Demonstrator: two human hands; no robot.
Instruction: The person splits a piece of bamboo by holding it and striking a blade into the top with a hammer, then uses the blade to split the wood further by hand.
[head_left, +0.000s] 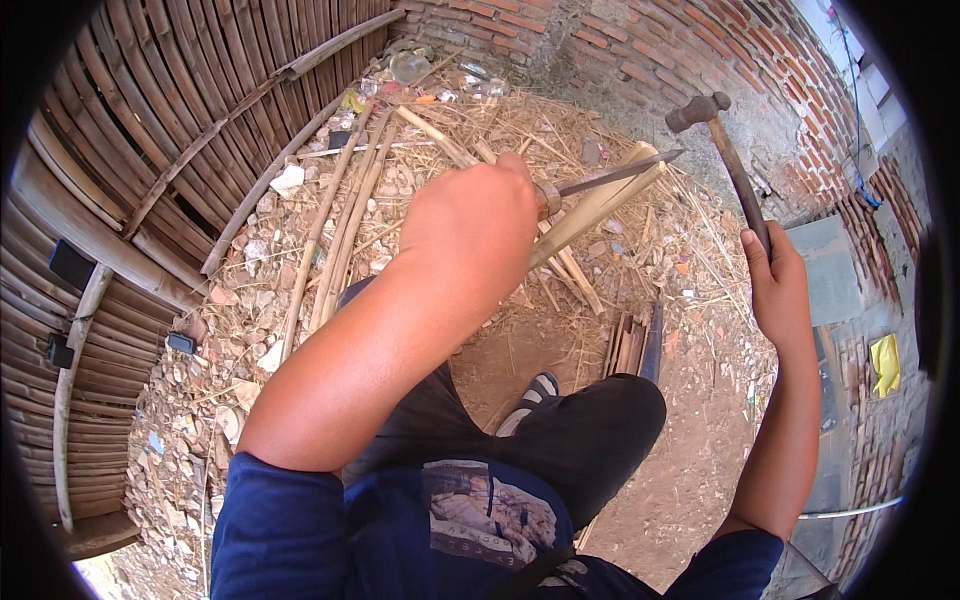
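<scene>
My left hand (472,215) is closed in a fist around the wooden handle of a narrow, pointed knife (612,176). Its dark blade points right and lies over the upper end of a split bamboo piece (598,216). The bamboo's lower end passes behind my left hand, so I cannot tell whether that hand touches it. Off to the right, my right hand (780,285) grips a hammer (737,170) near the bottom of its wooden handle. The rusty head is raised, apart from the knife and bamboo.
Bamboo strips (345,215) lie on stony, straw-strewn ground ahead. A slatted bamboo wall (190,110) stands left, and a brick wall (640,50) curves round the back and right. A yellow cloth-like thing (884,363) is at the right. My bent knee (630,410) sits below the bamboo.
</scene>
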